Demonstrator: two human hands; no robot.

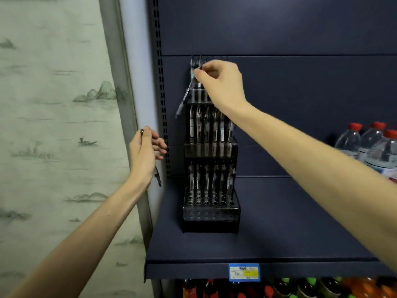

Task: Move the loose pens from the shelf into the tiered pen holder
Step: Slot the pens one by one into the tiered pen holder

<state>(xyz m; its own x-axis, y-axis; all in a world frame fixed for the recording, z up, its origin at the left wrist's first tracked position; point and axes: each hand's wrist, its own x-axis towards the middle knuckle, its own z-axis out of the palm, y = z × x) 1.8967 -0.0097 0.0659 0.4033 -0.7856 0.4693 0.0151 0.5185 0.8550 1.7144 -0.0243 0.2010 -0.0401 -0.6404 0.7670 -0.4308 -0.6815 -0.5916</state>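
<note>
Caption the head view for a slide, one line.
Right hand pinches a tilted pen at the holder's top tier; left hand holds another pen.

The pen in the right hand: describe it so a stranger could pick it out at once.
Find the black tiered pen holder standing at the left end of the dark blue shelf. At its top tier, the right hand pinches one pen by its upper end. Unlike the pens standing upright in the tiers, it slants down and to the left, outside the holder.
</note>
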